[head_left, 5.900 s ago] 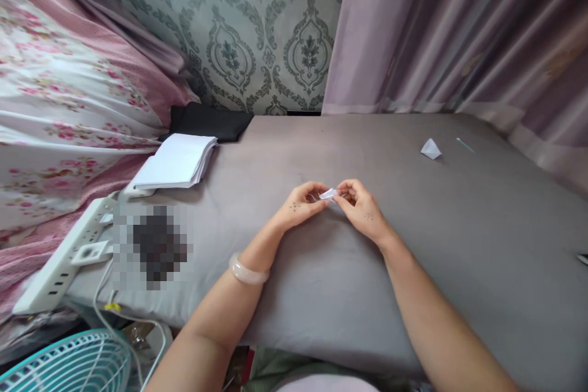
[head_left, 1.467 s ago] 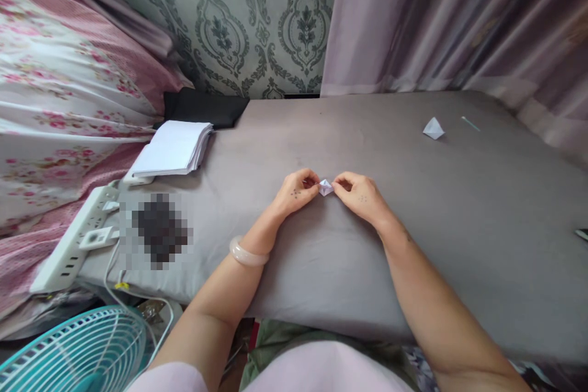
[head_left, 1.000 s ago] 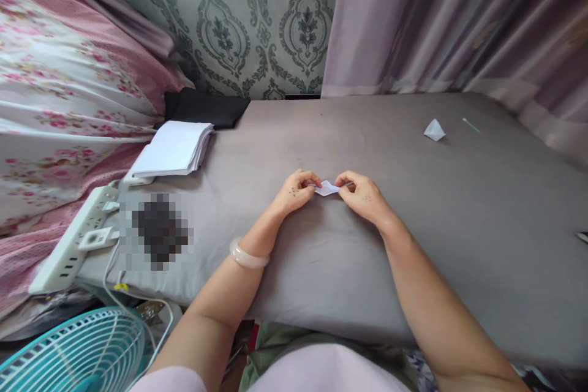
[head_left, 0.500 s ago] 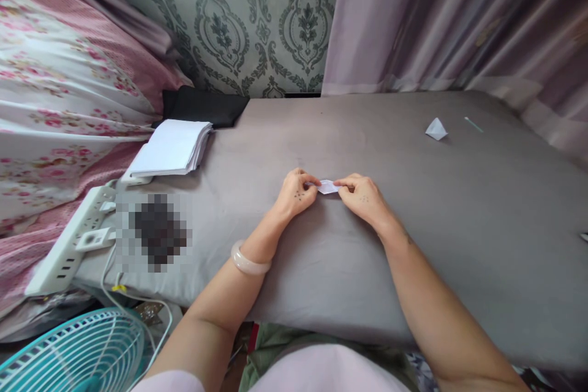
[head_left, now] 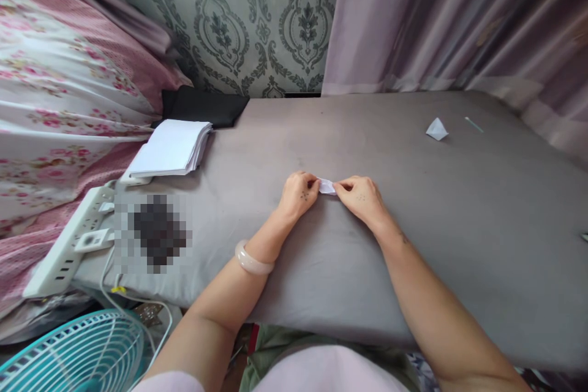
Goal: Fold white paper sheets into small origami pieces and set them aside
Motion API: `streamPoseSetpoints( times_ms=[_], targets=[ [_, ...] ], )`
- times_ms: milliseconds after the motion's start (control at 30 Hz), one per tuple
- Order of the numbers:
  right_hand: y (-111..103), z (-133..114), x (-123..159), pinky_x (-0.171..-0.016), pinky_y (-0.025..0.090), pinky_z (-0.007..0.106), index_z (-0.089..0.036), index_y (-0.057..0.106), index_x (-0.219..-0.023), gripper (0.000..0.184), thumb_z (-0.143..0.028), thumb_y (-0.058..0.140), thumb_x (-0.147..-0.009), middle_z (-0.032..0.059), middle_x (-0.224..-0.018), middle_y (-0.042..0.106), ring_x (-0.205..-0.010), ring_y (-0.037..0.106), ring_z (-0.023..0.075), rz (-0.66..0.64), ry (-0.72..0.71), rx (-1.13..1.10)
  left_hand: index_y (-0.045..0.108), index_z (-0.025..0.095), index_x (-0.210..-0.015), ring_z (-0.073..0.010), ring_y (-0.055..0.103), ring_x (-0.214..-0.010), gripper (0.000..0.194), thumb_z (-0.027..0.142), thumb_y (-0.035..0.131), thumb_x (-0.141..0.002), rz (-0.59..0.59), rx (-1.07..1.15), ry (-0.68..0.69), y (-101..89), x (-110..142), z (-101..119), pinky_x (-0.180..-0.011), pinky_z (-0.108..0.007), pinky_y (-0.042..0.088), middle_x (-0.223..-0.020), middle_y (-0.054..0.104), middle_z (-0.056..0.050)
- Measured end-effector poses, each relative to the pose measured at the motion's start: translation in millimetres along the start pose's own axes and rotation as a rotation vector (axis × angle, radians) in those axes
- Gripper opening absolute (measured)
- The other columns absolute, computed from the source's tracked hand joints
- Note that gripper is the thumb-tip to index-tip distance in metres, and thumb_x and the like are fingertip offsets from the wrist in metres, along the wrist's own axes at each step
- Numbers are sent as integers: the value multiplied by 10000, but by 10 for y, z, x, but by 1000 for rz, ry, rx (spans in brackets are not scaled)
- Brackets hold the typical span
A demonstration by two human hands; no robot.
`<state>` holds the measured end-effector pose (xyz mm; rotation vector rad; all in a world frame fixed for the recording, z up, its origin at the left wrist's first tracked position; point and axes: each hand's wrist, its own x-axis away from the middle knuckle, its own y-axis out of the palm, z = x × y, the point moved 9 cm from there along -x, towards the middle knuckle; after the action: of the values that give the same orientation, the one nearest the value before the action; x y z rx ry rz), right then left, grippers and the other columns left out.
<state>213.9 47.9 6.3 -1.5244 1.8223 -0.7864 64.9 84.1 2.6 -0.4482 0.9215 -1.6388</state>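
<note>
Between my two hands is a small piece of folded white paper [head_left: 327, 186], just above or on the grey-covered table. My left hand [head_left: 299, 193] pinches its left end between thumb and fingers. The right end is pinched the same way by my right hand [head_left: 362, 196]. My fingers cover both ends of the paper, so only its middle shows. Farther back on the right stands a folded white paper piece [head_left: 437, 129] with a pointed top, apart from both hands.
A grey cloth [head_left: 459, 226] covers the table. At the left lie a stack of white paper [head_left: 172, 146], a black folder-like item [head_left: 206, 107] and a white power strip [head_left: 68, 245]. A thin stick [head_left: 474, 125] lies far right. A teal fan [head_left: 87, 352] stands lower left.
My left hand has shifted slightly right and closer to my right hand. The paper between them shows a shorter, differently angled middle.
</note>
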Motion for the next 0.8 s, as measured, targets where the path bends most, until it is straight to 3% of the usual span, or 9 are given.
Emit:
streamPoseSetpoints(
  times_ms=[233, 467, 667, 800],
  targets=[
    [61, -63, 73, -737, 439, 289, -208, 759, -907, 216, -232, 565, -814, 62, -917, 716, -764, 631, 177, -39, -40, 66, 718, 153, -886, -199, 629, -835, 175, 143, 556, -822, -1, -12, 43, 36, 33, 25, -822, -318, 488, -917, 716, -87],
    [116, -202, 168, -687, 406, 286, -255, 732, -1066, 289, -254, 497, -897, 68, -974, 674, -835, 622, 189, -108, -88, 255, 678, 145, -955, -207, 623, -890, 196, 109, 529, -832, 30, -44, 68, 89, 64, 26, -855, -338, 484, -930, 702, -87],
    [141, -275, 233, -628, 361, 293, -263, 729, -1019, 257, -265, 497, -911, 53, -1016, 660, -820, 621, 182, -108, -86, 325, 670, 143, -917, -210, 616, -900, 203, 80, 505, -816, 75, 5, 94, 78, 68, 38, -857, -351, 488, -923, 697, -89],
    [90, -317, 246, -609, 345, 291, -243, 732, -953, 251, -287, 487, -926, 51, -963, 662, -787, 614, 171, 0, -84, 317, 660, 157, -891, -198, 605, -939, 235, 47, 478, -789, 137, 154, 185, -33, 59, 154, -901, -354, 478, -953, 687, -82]
  ],
)
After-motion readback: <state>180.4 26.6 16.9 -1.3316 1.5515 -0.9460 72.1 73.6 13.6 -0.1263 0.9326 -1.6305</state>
